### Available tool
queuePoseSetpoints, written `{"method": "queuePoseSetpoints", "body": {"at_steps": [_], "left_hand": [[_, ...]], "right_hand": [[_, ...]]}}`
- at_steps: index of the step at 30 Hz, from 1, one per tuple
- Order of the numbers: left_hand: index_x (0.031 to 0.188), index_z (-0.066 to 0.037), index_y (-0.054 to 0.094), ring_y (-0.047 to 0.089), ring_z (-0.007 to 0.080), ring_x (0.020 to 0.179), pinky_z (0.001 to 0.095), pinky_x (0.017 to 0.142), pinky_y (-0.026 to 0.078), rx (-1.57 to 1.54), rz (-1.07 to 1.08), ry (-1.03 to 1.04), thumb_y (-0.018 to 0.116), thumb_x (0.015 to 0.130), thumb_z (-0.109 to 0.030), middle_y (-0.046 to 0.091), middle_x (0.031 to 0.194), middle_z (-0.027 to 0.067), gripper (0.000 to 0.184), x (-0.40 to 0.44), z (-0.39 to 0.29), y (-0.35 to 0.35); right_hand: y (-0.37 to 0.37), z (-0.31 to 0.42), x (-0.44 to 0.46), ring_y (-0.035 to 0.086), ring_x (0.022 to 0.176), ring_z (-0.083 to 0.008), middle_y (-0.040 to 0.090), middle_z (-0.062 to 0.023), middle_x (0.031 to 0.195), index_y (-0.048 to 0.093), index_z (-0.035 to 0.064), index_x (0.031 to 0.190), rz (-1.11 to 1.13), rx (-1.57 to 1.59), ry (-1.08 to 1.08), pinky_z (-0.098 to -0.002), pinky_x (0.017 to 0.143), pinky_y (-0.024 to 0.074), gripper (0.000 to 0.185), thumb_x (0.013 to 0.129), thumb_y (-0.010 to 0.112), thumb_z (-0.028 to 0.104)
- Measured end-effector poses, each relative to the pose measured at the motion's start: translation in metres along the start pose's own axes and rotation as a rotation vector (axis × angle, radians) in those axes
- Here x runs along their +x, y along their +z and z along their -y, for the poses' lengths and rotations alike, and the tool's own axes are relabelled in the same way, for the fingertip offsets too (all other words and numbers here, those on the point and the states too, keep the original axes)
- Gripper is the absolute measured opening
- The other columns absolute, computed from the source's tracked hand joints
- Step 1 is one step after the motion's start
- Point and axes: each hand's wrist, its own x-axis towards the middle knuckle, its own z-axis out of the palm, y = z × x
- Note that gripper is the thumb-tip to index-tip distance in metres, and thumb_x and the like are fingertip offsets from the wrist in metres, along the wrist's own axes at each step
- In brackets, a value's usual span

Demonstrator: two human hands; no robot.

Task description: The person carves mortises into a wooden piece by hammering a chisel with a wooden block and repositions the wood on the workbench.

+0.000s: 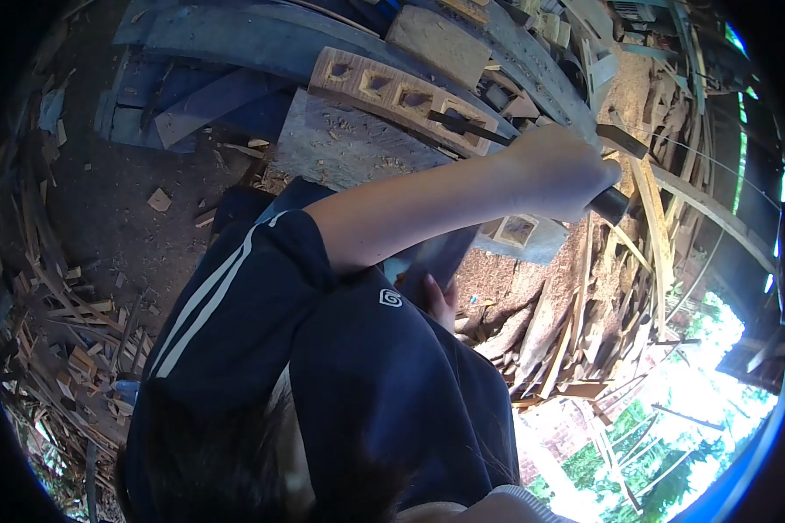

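My left arm reaches across the view, and my left hand [556, 170] is closed in a fist around a tool that looks like a chisel. Its dark blade [473, 127] points left over a wooden block [362, 98] with several square holes. The black handle end [610, 206] sticks out at the other side of the fist. Lower down, my right hand [442, 303] shows only in part, its fingers curled on a dark, flat-sided wooden piece [445, 255]. My leg and left forearm hide the rest of that arm and piece. A second holed block [516, 230] lies under the left wrist.
A grey board [318, 144] lies beneath the holed block. Long planks [235, 39] and a thick wood slab [438, 45] are at the back. Sawdust, offcuts and strips [576, 322] lie at the right. Scraps [87, 362] cover the ground at the left.
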Motion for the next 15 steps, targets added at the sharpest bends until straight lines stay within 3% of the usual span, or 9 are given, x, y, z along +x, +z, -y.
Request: {"method": "queuePoseSetpoints", "body": {"at_steps": [3, 5, 6, 7, 8, 9, 12, 14, 15], "left_hand": [[0.093, -0.013, 0.062, 0.069, 0.0267, 0.065, 0.0423, 0.06, 0.053, 0.025, -0.046, 0.008, 0.071, 0.076, -0.027, 0.064, 0.064, 0.0078, 0.024, -0.001, 0.002, -0.001], [0.092, -0.013, 0.061, 0.069, 0.0266, 0.065, 0.0424, 0.06, 0.053, 0.032, -0.083, 0.026, 0.071, 0.076, -0.028, 0.064, 0.064, 0.0081, 0.024, -0.002, 0.005, -0.002], [0.091, -0.013, 0.061, 0.069, 0.0269, 0.064, 0.0422, 0.06, 0.053, -0.007, -0.118, 0.028, 0.071, 0.076, -0.029, 0.064, 0.064, 0.0081, 0.024, -0.001, 0.008, -0.002], [0.091, -0.013, 0.061, 0.068, 0.0271, 0.063, 0.0419, 0.06, 0.053, -0.046, -0.153, 0.031, 0.071, 0.076, -0.03, 0.064, 0.065, 0.0081, 0.024, -0.001, 0.01, -0.003], [0.091, -0.013, 0.061, 0.068, 0.0271, 0.063, 0.0419, 0.06, 0.053, -0.048, -0.154, 0.034, 0.071, 0.076, -0.03, 0.064, 0.065, 0.0081, 0.024, -0.001, 0.011, -0.003], [0.091, -0.012, 0.061, 0.068, 0.0273, 0.063, 0.0416, 0.061, 0.052, -0.067, -0.165, 0.025, 0.071, 0.076, -0.029, 0.064, 0.065, 0.008, 0.024, 0.0, 0.011, -0.002], [0.096, -0.01, 0.063, 0.069, 0.0303, 0.07, 0.0433, 0.065, 0.053, -0.106, -0.09, -0.018, 0.069, 0.076, -0.024, 0.066, 0.076, 0.0117, 0.025, -0.002, 0.005, -0.013], [0.101, -0.007, 0.064, 0.07, 0.0331, 0.078, 0.0454, 0.069, 0.055, -0.113, -0.014, -0.049, 0.067, 0.077, -0.02, 0.068, 0.087, 0.0154, 0.027, 0.002, 0.003, -0.015], [0.101, -0.007, 0.064, 0.07, 0.0329, 0.079, 0.0455, 0.07, 0.054, -0.099, -0.009, -0.028, 0.067, 0.077, -0.02, 0.068, 0.087, 0.0154, 0.027, 0.003, 0.007, -0.008]], "right_hand": [[-0.02, 0.039, -0.018, 0.07, 0.087, -0.032, 0.065, -0.0232, 0.105, 0.039, 0.0001, 0.131, -0.032, -0.155, -0.171, -0.0434, 0.078, 0.0582, 0.046, 0.091, 0.061, 0.011], [-0.048, 0.068, -0.027, 0.068, 0.084, -0.0308, 0.064, -0.0238, 0.101, 0.037, -0.0022, 0.137, -0.405, -0.258, -0.428, -0.0421, 0.073, 0.0582, 0.061, 0.085, 0.065, 0.013], [-0.037, 0.111, -0.05, 0.064, 0.095, -0.0274, 0.059, -0.022, 0.114, 0.039, -0.0021, 0.135, -0.097, -0.291, -0.573, -0.0368, 0.077, 0.0557, 0.063, 0.085, 0.066, 0.025], [-0.062, 0.135, -0.067, 0.062, 0.092, -0.0245, 0.057, -0.0204, 0.115, 0.04, -0.0041, 0.134, -0.023, -0.19, -0.547, -0.0334, 0.073, 0.0545, 0.068, 0.083, 0.066, 0.032], [-0.114, 0.15, -0.068, 0.06, 0.08, -0.0217, 0.059, -0.0166, 0.108, 0.042, -0.005, 0.132, 0.301, 0.578, -0.521, -0.0305, 0.065, 0.0525, 0.066, 0.086, 0.062, 0.039], [-0.105, 0.16, -0.074, 0.06, 0.08, -0.0217, 0.059, -0.0166, 0.108, 0.042, -0.005, 0.132, 0.299, 0.576, -0.525, -0.0305, 0.065, 0.0525, 0.066, 0.086, 0.062, 0.039], [-0.041, 0.211, -0.098, 0.063, 0.073, -0.0214, 0.063, -0.016, 0.101, 0.046, -0.0024, 0.13, -0.322, 0.157, -1.293, -0.0302, 0.064, 0.053, 0.054, 0.094, 0.054, 0.037], [-0.012, 0.203, -0.077, 0.066, 0.075, -0.024, 0.065, -0.0179, 0.095, 0.045, -0.0039, 0.129, -0.573, -0.177, -1.027, -0.0345, 0.067, 0.0556, 0.053, 0.092, 0.058, 0.031], [-0.001, 0.202, -0.084, 0.067, 0.079, -0.0261, 0.065, -0.0202, 0.093, 0.043, -0.0061, 0.131, -0.405, -0.766, -0.87, -0.0354, 0.068, 0.0562, 0.054, 0.09, 0.061, 0.024]]}}
